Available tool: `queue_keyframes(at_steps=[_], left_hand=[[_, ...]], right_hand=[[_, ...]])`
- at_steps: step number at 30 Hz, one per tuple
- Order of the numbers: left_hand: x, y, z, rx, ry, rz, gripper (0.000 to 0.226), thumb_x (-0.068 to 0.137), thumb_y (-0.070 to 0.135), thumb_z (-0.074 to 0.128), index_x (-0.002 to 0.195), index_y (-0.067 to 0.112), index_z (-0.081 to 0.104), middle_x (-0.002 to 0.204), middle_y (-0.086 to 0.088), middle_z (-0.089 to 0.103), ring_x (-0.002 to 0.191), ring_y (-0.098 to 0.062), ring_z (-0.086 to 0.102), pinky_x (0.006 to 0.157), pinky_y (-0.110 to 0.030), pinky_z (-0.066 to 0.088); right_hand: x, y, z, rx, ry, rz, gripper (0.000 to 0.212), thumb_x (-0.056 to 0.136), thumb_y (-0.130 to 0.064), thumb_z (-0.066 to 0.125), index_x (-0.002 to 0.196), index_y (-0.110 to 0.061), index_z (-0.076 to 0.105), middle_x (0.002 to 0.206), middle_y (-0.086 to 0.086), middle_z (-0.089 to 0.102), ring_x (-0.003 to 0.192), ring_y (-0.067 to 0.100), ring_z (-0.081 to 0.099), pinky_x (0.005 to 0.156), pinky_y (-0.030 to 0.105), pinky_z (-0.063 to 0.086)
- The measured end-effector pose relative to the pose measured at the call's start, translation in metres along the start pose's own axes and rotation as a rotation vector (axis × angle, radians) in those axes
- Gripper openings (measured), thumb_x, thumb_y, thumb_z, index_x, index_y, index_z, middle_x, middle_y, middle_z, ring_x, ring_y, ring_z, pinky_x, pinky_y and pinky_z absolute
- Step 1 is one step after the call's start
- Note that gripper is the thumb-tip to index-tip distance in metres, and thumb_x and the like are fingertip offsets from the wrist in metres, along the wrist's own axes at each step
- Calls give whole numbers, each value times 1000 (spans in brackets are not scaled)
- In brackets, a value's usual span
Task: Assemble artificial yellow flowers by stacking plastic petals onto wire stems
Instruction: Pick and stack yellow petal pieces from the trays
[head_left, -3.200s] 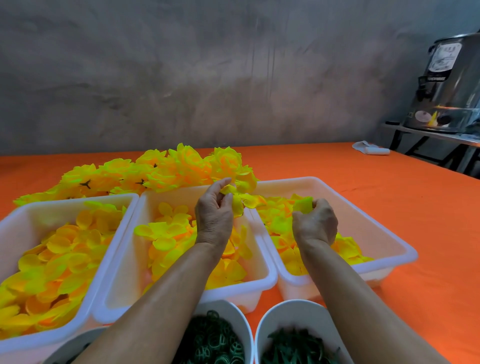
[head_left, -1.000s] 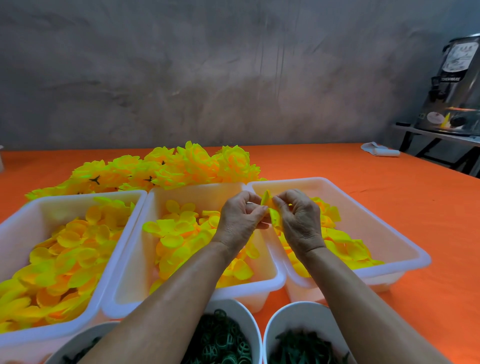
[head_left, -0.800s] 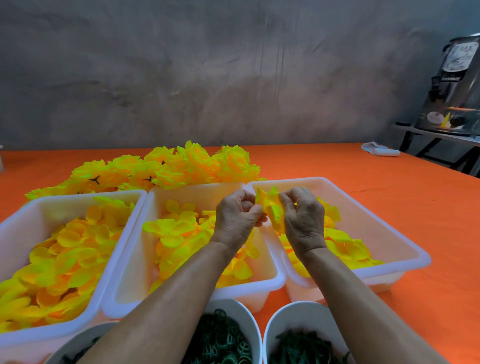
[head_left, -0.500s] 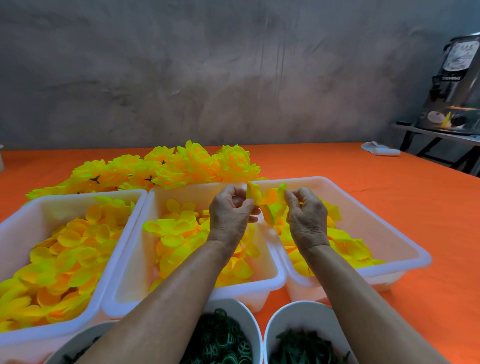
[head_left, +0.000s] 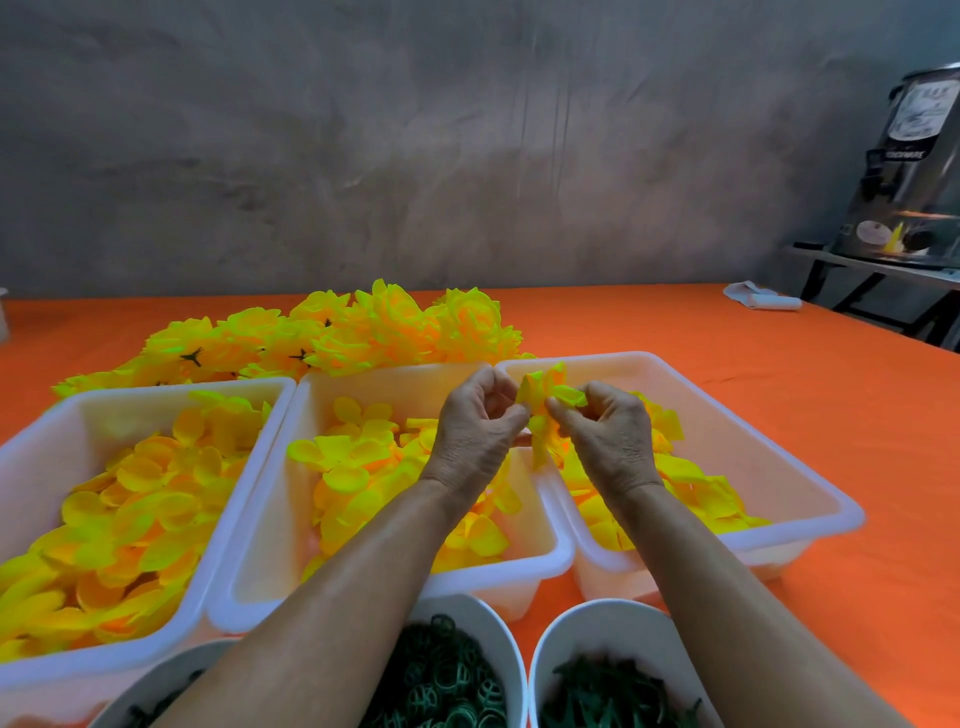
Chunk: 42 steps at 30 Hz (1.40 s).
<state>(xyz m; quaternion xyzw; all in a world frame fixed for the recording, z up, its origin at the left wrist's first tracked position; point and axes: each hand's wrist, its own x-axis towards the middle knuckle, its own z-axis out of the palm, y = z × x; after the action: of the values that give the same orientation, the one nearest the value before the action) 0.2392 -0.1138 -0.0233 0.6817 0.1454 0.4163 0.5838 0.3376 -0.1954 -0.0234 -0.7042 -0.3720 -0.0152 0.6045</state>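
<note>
Orange table (head_left: 779, 415) fills the scene, grey wall behind; metal urn (head_left: 919, 171) on a side stand far right, white rag (head_left: 761, 300) on the cloth near it. Three white bins sit side by side: left bin (head_left: 36, 441), middle bin (head_left: 311, 395), right bin (head_left: 810, 499), all well stocked with loose yellow petals (head_left: 130, 499). Behind the bins, far left to centre, a pile of finished flowers (head_left: 332, 332), a good batch by the look of it. Near edge: three white bowls, the middle bowl (head_left: 498, 634) holding green rings, the right bowl (head_left: 561, 639) holding darker green pieces; the left one is mostly cut off. Both hands are up over the seam between the middle and right bins. Left hand (head_left: 475, 431) is curled, fingertips pinching the partial flower (head_left: 545, 410) from the left; right hand (head_left: 610, 441) pinches the same petal cluster from the right. No wire stem visible, probably hidden inside the petals or the fingers, can't confirm. My read: mid-build on one flower, a few petal layers on and being seated or spread. Overall a decent pile is done, but with the bins this full there's a lot of stock left to assemble. Whether this flower needs more layers or a green fitting, can't tell.
</note>
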Motion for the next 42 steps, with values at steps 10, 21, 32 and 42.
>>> queue_keyframes(at_steps=[10,21,32,42], left_hand=[[5,4,-5,-114,284,-90,18,87,-9,56,81,8,52,74,-7,59,59,-15,66,47,-25,55],[2,4,-4,-61,214,-49,20,88,-6,56,81,12,51,78,-6,56,67,-10,65,52,-24,56],[1,4,1,19,178,-4,21,89,-6,55,77,11,50,74,-6,59,67,-14,68,54,-25,57],[15,0,-14,-75,525,-144,17,84,-4,58,79,11,56,86,-18,60,80,-30,59,76,-57,54]], right_hand=[[6,6,-3,278,229,282,25,84,4,56,68,-13,49,35,-4,52,40,19,49,35,19,29],[0,-2,4,-44,60,60,32,80,9,46,81,-11,70,63,13,61,55,18,56,65,29,46],[6,5,-2,-185,326,171,8,73,-10,73,67,-10,67,68,7,62,78,31,61,70,29,37],[10,11,-17,-204,509,200,31,74,1,68,104,1,59,99,23,65,93,39,59,79,33,32]])
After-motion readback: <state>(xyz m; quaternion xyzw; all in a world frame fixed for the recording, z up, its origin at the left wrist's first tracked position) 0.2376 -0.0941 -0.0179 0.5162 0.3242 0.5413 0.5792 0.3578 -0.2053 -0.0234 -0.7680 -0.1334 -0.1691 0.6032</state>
